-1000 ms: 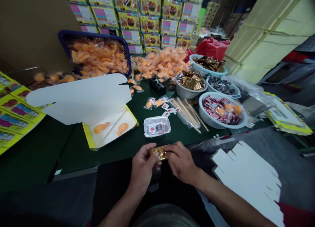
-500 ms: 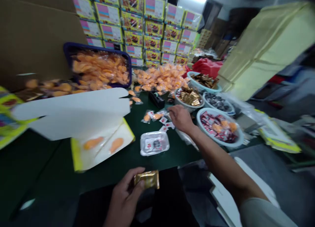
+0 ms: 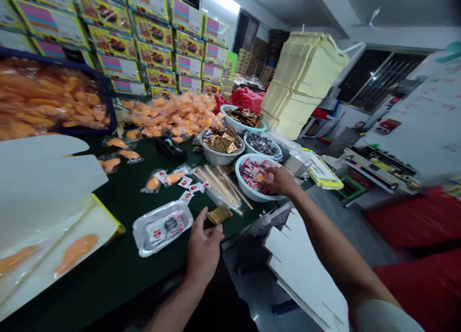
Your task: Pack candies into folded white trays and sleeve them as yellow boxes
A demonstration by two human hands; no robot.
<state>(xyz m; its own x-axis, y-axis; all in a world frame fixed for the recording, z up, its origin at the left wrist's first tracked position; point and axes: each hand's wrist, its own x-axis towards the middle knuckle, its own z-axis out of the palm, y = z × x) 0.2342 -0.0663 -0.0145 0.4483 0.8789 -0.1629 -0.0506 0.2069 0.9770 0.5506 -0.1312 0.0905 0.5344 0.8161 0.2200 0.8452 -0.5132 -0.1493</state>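
Observation:
My left hand (image 3: 204, 245) holds a flat gold foil packet (image 3: 219, 214) between thumb and fingers, just above the table's front edge. To its left stands a clear plastic tray (image 3: 146, 236) with a dark round packet (image 3: 171, 223) and a small red-and-white sachet (image 3: 157, 232) inside. My right hand (image 3: 283, 181) reaches into a light blue bowl (image 3: 248, 188) of pink-red sachets (image 3: 251, 171). Its fingers are curled down beside an orange piece (image 3: 263, 177); what they grip is partly hidden. Bagged wooden sticks (image 3: 221, 188) lie between the hands.
Behind are bowls of gold packets (image 3: 224, 143), brown packets (image 3: 243, 117) and dark packets (image 3: 262, 144). A black tape dispenser (image 3: 172, 151), a heap of bagged orange pieces (image 3: 180, 112) and an open white carton (image 3: 46, 173) are leftward. Cardboard sheets (image 3: 302, 274) lie below right.
The view has turned right. My right hand has gone from the small sachets and sticks on the table into the pink-red sachet bowl. My left hand, still holding the gold packet, is nearer the tray.

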